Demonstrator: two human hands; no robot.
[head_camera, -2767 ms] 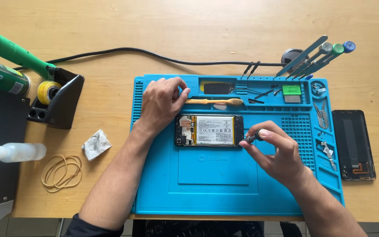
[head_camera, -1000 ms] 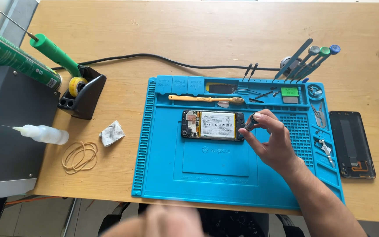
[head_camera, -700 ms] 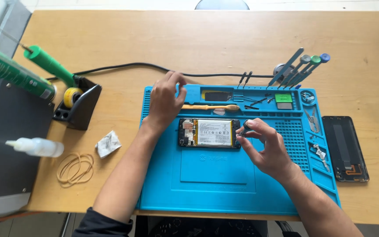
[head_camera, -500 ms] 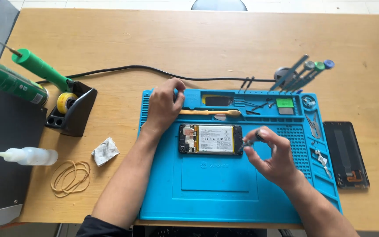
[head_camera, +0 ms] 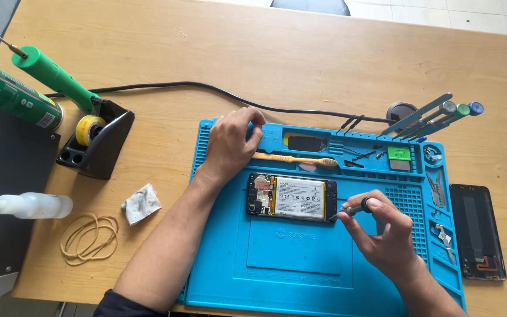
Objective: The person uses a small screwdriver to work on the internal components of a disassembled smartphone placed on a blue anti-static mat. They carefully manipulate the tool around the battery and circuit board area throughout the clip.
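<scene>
At centre frame, the opened black smartphone with its back removed and its silver-white battery exposed lies flat on the blue silicone repair mat, and your right hand pinches a slim dark precision screwdriver between thumb and forefinger, its tip at the phone's right edge. Your left hand rests at the mat's upper left, fingers curled loosely over the compartment strip, apart from the phone and gripping nothing that shows. With nothing steadying the phone, a push from the tip could likely slide it across the mat, or the tip could skip off a screw and scratch the board or prick the battery. Any freed screw is tiny enough to roll into the mat's ridged grid at the right, near the small metal tweezers. The orange-handled brush lies just above the phone, close enough that your left wrist might nudge it onto the open board.
</scene>
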